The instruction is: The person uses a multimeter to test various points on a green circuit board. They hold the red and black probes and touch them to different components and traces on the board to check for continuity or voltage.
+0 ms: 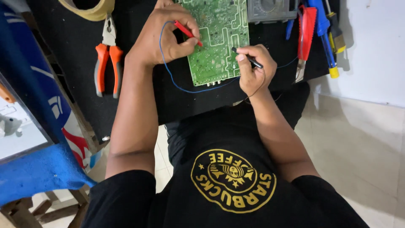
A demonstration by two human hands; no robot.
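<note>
1. Blue cloth-covered object [38, 169], far left edge, partly over a wooden frame; its kind cannot be told.
2. Roll of tan tape [90, 10], top left on the black mat [76, 46], cut by the frame edge.
3. Pliers with orange handles [107, 59], lying on the mat just below the tape, jaws pointing away from you, untouched.
4. Your left hand [162, 36], fingers clenched around the red probe [187, 33], its tip set down on the left part of the board. A thin blue wire [168, 71] loops round this hand and runs under the board's near edge.
5. Green circuit board [217, 40], flat on the mat between your two hands, solder side up, its far end out of view.
6. Your right hand [255, 69], fingers pinched on the black probe [249, 59], tip touching the board's right edge.
7. Grey meter [270, 9], top centre, just beyond the board, only partly seen.
8. Red-handled tool [307, 29], right of the meter, lying on the mat.
9. Blue screwdriver with yellow end [327, 42], far right, at the mat's edge beside the white surface [371, 50].
</note>
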